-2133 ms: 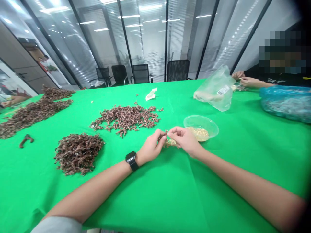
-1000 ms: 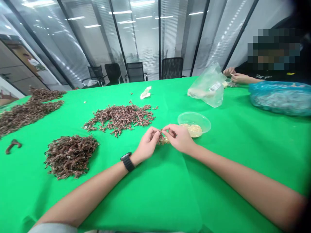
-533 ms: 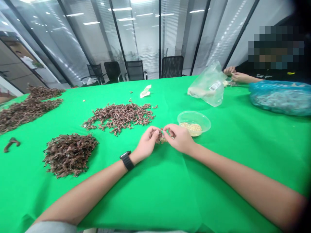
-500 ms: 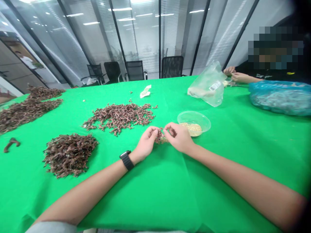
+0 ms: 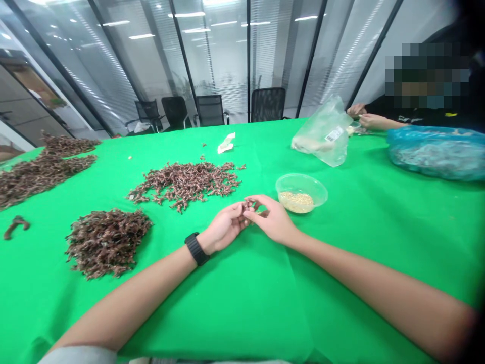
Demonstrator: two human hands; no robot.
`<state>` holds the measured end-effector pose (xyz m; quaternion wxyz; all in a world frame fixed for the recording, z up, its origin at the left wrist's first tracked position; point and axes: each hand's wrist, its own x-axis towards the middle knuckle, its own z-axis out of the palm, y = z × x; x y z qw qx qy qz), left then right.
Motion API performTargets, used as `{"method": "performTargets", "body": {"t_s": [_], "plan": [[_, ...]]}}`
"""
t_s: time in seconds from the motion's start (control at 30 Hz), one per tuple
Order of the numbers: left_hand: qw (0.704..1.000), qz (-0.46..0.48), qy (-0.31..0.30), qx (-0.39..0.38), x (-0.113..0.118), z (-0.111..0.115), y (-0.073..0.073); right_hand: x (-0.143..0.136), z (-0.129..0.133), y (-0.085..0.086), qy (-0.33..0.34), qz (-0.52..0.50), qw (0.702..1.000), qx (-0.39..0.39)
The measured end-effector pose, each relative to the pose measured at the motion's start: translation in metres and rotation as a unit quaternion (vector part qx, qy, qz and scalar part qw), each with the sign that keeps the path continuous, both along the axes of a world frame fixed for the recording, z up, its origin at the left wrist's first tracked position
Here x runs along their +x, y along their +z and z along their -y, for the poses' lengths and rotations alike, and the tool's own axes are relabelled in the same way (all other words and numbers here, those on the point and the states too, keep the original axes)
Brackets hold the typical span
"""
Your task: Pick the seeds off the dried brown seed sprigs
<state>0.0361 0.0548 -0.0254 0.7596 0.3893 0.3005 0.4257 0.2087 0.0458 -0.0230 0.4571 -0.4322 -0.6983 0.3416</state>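
Note:
My left hand [image 5: 226, 227], with a black watch on its wrist, is turned partly palm up, its thumb and fingers closed on a small brown, knobbly dried twig piece [image 5: 247, 205]. From the other side my right hand [image 5: 276, 220] pinches at the same piece, so the fingertips of both hands meet and partly hide it. Just beyond my right hand stands a clear plastic bowl [image 5: 322, 193] with pale yellowish grains [image 5: 297, 199] at its bottom. Behind my left hand lies a loose spread of the same brown twig pieces [image 5: 185, 182].
A denser heap of brown pieces [image 5: 108, 242] lies at left, with longer piles [image 5: 49, 167] beyond. A clear bag [image 5: 326, 134], a white scrap [image 5: 226, 143] and a blue bag [image 5: 435, 154] rest on the green cloth [image 5: 235, 303]. At right, another person's hands [image 5: 369, 119] hold something small.
My left hand has turned its palm further up. My right hand has shifted slightly left, closing in on the left fingertips. The cluster of brown bits between the hands is now mostly covered.

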Motion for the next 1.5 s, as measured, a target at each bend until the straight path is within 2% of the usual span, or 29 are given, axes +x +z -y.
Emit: {"method": "performTargets", "body": {"t_s": [0.17, 0.23, 0.3, 0.37, 0.43, 0.53, 0.6, 0.8, 1.17, 1.33, 1.5], "plan": [[1.000, -0.016, 0.004, -0.020, 0.002, 0.002, 0.002, -0.001, 0.002, -0.001, -0.004, 0.035, 0.997, 0.068], [0.998, -0.061, 0.014, 0.019, 0.002, 0.003, 0.002, 0.000, 0.000, -0.003, -0.015, 0.041, 0.996, 0.072], [0.984, -0.131, 0.065, 0.098, 0.002, 0.002, 0.002, 0.001, -0.003, -0.006, -0.029, 0.041, 0.997, 0.059], [0.944, -0.221, 0.131, 0.207, 0.000, 0.001, 0.004, 0.002, -0.005, -0.008, -0.032, 0.044, 0.998, 0.044], [0.881, -0.311, 0.165, 0.315, -0.004, 0.000, 0.006, 0.002, -0.005, -0.008, -0.016, 0.059, 0.997, 0.043], [0.799, -0.400, 0.156, 0.420, -0.009, -0.001, 0.010, 0.001, -0.004, -0.006, 0.009, 0.100, 0.992, 0.070], [0.775, -0.421, 0.153, 0.446, -0.012, -0.002, 0.012, 0.001, -0.002, -0.005, 0.014, 0.127, 0.988, 0.088], [0.764, -0.423, 0.134, 0.468, -0.016, -0.005, 0.011, 0.000, -0.001, -0.005, 0.023, 0.153, 0.984, 0.093], [0.727, -0.424, 0.111, 0.529, -0.019, -0.005, 0.011, 0.000, -0.002, -0.011, 0.030, 0.150, 0.984, 0.090], [0.697, -0.429, 0.104, 0.566, -0.019, -0.006, 0.010, 0.001, -0.004, -0.012, 0.040, 0.147, 0.985, 0.080], [0.640, -0.449, 0.065, 0.620, -0.023, -0.009, 0.010, 0.001, -0.004, -0.011, 0.045, 0.146, 0.986, 0.068]]}}
